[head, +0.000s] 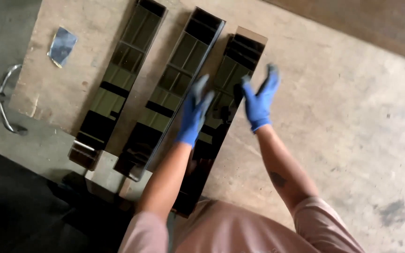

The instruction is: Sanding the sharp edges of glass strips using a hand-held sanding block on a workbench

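Note:
Three long dark glass strips lie side by side on a brown board (333, 107): a left strip (118, 79), a middle strip (174, 84) and a right strip (233, 65). My left hand (194, 112), in a blue glove, hovers over the gap between the middle and right strips with fingers apart. My right hand (260, 97), also blue-gloved, is raised just above the right strip's right edge, palm facing inward, fingers spread. Neither hand holds anything. My forearms hide the near part of the right strip.
A small bluish scrap (62, 45) lies on the board's far left corner. A curved metal bar (5, 100) sits on the grey floor left of the board. Dark shadowed floor fills the lower left.

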